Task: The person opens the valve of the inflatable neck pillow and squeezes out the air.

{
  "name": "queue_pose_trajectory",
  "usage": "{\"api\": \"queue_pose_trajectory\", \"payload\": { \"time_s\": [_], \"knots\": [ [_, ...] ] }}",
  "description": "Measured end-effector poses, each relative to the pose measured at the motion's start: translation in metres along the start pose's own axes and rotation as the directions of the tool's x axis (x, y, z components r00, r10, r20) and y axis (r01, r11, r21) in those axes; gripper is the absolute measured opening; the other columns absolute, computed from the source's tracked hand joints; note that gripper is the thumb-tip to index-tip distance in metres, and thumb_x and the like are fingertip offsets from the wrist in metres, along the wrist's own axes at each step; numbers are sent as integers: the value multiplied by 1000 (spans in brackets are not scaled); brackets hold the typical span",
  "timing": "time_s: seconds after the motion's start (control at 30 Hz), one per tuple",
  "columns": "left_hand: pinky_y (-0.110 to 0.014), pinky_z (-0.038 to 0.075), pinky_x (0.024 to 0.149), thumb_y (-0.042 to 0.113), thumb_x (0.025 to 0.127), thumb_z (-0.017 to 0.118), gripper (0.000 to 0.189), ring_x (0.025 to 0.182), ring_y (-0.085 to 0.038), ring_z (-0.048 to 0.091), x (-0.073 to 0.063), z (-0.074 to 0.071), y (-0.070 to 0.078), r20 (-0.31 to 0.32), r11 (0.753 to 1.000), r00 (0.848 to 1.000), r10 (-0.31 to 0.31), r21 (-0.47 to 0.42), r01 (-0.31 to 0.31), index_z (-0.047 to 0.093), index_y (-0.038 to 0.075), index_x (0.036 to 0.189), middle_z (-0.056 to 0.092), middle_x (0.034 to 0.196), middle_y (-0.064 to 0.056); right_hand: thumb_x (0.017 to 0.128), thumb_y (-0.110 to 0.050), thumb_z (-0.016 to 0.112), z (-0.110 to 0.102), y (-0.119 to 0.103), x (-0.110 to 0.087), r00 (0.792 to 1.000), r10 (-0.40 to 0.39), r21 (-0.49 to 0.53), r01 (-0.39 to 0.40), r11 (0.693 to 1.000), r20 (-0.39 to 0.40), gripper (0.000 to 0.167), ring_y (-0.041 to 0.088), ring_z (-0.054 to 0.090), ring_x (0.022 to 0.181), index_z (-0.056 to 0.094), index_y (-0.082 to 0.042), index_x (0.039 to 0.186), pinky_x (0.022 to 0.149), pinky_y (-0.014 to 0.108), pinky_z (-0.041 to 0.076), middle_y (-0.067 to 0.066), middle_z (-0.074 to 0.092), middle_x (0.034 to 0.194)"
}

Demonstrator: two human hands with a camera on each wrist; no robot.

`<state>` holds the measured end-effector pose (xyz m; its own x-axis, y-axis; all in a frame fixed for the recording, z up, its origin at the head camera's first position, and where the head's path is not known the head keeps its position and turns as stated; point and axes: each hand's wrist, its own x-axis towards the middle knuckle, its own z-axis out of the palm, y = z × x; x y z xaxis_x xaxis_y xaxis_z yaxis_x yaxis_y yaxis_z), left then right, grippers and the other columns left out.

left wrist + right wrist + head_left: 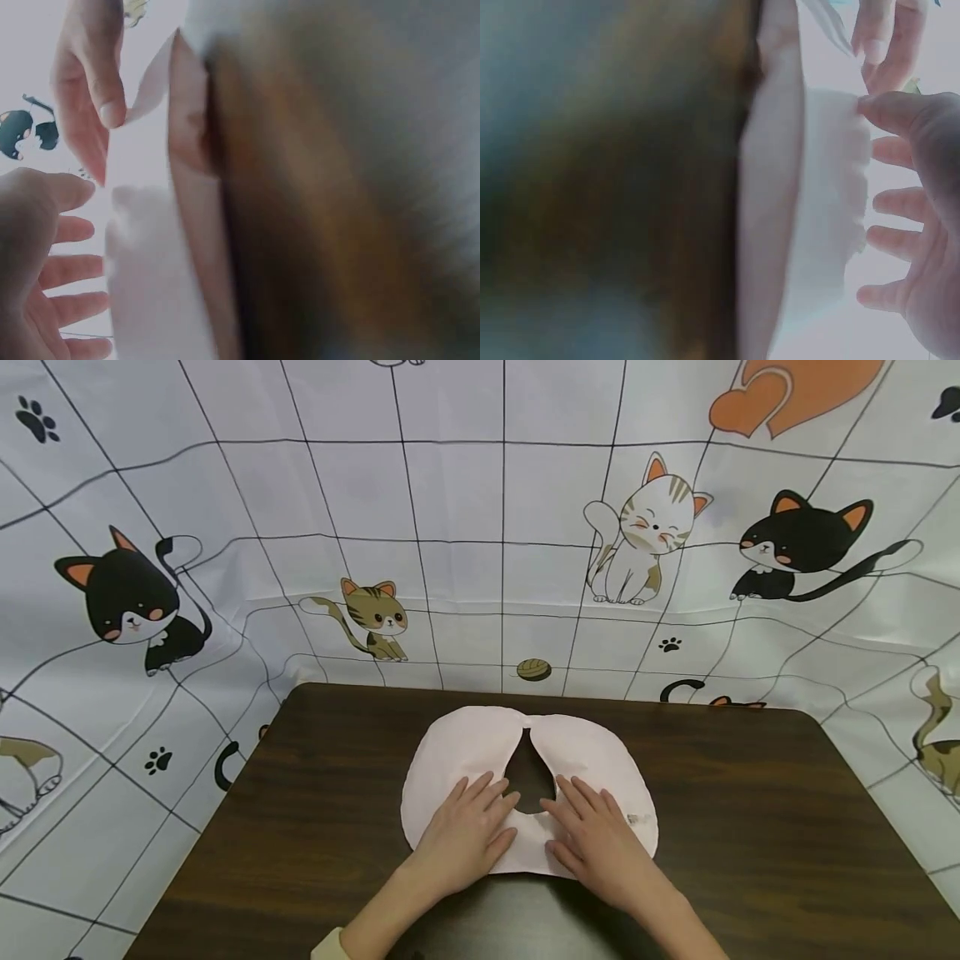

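Observation:
A pale pink U-shaped neck pillow point(457, 743) lies on the table, its two ends meeting at the far side around a central hole. Over its left lobe, my left hand point(463, 835) has its fingers spread. On the opposite lobe, my right hand point(600, 852) lies with fingers likewise extended, beside a small printed mark point(637, 819). In the left wrist view, the left fingertips point(90, 304) are at the pillow's surface point(154, 277). From the right wrist, the right thumb point(885, 111) touches or nearly touches the pillow point(829, 202).
The dark brown wooden table point(315, 793) runs out to both sides of the pillow. Behind and beside it hangs a white sheet point(457, 493) with black grid lines, cartoon cats and paw prints.

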<state>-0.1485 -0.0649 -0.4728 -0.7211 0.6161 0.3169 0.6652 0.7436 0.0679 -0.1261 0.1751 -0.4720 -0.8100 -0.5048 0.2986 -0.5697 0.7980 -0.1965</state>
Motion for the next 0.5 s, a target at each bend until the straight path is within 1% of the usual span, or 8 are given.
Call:
{"api": "queue_pose_trajectory", "payload": {
  "time_s": [0.13,0.27,0.37,0.43,0.5],
  "knots": [
    [-55,38,112,34,100,66,42,139,-33,49,22,-11,-14,11,997,999,-50,-54,50,66,12,136,60,144,-10,94,-33,73,-12,18,14,1000,23,18,-23,1000,6,51,42,42,141,63,-9,138,106,70,35,22,48,153],
    [-56,38,112,29,100,67,42,139,-35,49,46,-17,-33,33,990,994,-105,-94,108,65,9,137,59,144,-14,96,-29,72,-20,37,30,999,42,26,-42,999,1,51,43,42,141,61,-6,140,107,68,35,23,47,153],
    [-53,38,112,27,100,68,42,138,-35,49,63,-18,-46,59,983,987,-152,-98,157,65,9,138,58,145,-14,96,-26,73,-18,53,44,999,49,13,-49,999,2,51,45,44,139,60,-4,140,108,66,35,26,48,151],
    [-50,39,112,27,100,67,42,138,-34,50,72,-16,-53,88,979,981,-174,-95,182,64,9,138,57,145,-14,97,-25,72,-16,63,52,997,67,15,-68,998,25,51,46,44,139,59,-2,141,109,65,35,28,47,150],
    [-49,40,112,28,101,66,43,138,-34,50,79,-13,-58,123,974,975,-186,-105,200,63,9,139,56,146,-15,98,-26,70,-15,72,57,993,103,35,-105,994,55,52,48,42,139,57,-1,142,110,64,34,30,45,151]
  ]
}}
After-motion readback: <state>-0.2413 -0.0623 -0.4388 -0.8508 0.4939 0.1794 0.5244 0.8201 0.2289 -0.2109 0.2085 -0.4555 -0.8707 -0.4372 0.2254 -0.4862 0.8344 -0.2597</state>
